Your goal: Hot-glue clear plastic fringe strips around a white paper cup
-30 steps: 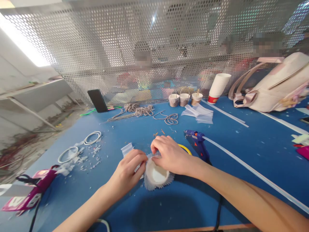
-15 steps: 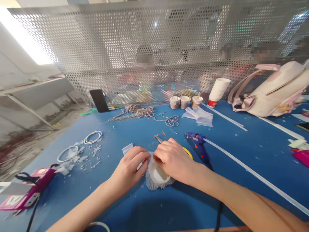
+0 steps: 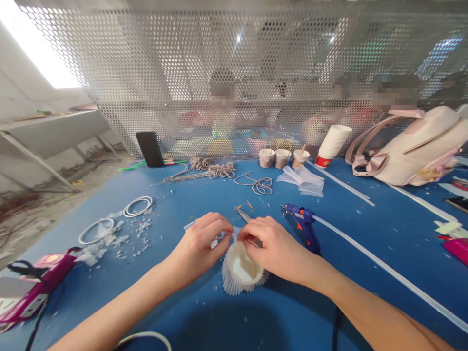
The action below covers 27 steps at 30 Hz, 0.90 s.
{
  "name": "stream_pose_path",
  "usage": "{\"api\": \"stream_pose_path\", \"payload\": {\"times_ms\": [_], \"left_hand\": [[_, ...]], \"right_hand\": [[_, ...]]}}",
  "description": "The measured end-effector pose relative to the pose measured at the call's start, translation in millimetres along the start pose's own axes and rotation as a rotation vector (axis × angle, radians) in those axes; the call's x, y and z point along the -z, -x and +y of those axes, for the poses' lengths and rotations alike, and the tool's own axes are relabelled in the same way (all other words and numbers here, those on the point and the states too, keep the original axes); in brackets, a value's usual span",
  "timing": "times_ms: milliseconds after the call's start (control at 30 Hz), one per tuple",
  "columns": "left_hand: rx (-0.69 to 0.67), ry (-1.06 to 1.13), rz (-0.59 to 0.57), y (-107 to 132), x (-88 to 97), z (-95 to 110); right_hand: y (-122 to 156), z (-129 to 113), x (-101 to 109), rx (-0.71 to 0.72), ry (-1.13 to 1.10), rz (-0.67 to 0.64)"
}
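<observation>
A small round white cup [image 3: 245, 267] sits on the blue table in front of me, with a fringe of pleated whitish, see-through strip [image 3: 231, 282] around its outside. My left hand [image 3: 204, 243] is closed at the cup's far left, thumb and fingers pinching the end of the pleated strip. Curled over the far right rim, my right hand [image 3: 274, 249] grips the cup; its fingertips are partly hidden inside. Beyond the right hand lie scissors [image 3: 242, 213], blades pointing away and handles covered. A blue glue gun [image 3: 306, 226] with a long glue stick rests to the right.
Along the back stand several small wrapped cups [image 3: 282, 158], stacked paper cups [image 3: 333, 145], a phone [image 3: 149, 149] and twine [image 3: 219, 168]. White strips [image 3: 302, 180] lie before them. At left are white rings [image 3: 97, 231], scraps and a pink power strip [image 3: 46, 280]; at right, a backpack [image 3: 417, 146].
The view has shifted slightly. My right hand has opened a small gap from the left and sits further right on the rim. The scissors' yellow handle is now covered.
</observation>
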<state>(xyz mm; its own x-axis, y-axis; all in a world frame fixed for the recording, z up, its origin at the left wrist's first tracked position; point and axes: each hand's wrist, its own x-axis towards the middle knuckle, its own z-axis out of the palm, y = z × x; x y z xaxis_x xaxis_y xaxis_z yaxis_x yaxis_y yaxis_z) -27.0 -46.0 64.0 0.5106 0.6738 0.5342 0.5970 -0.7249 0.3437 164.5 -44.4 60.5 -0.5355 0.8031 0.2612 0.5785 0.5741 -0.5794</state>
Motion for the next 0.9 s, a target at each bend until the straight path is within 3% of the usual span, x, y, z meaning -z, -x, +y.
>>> {"api": "stream_pose_path", "payload": {"times_ms": [333, 533, 900], "left_hand": [[-0.136, 0.128, -0.001, -6, -0.5, -1], [-0.089, 0.194, 0.021, -6, -4.6, 2], [-0.014, 0.23, -0.069, 1, -5.7, 0]], "right_hand": [[2, 1, 2, -0.086, -0.099, 0.015], [4, 3, 2, -0.085, -0.123, 0.027], [11, 4, 5, -0.144, -0.193, 0.081]]}}
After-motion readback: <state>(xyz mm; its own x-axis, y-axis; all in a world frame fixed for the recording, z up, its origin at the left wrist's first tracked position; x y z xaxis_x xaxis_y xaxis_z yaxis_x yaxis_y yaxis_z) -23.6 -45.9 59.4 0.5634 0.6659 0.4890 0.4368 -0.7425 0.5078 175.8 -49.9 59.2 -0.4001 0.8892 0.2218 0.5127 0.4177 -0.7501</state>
